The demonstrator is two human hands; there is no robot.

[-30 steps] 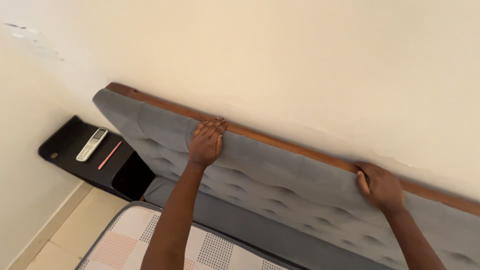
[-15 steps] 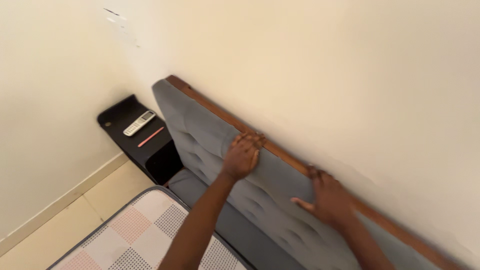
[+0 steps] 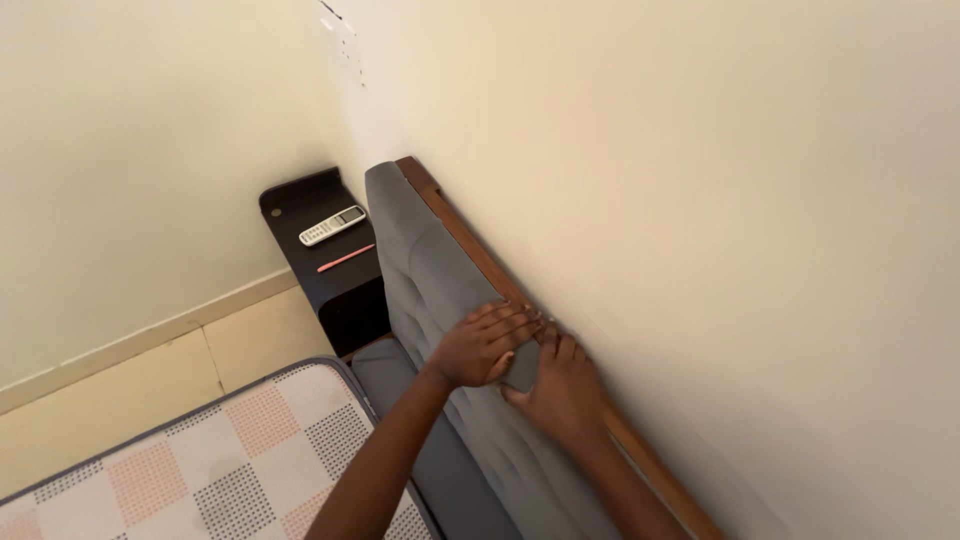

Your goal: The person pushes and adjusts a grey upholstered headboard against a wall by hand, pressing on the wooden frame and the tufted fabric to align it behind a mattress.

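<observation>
At nine o'clock a remote lies on the black table. Left hand and right hand press spread fingers flat on the grey headboard against the wall. Fingers could get pinched there

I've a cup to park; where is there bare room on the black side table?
The side table is bare between its corner by the wall and the remote. It is crowded where the pink pen lies beside the headboard.
</observation>
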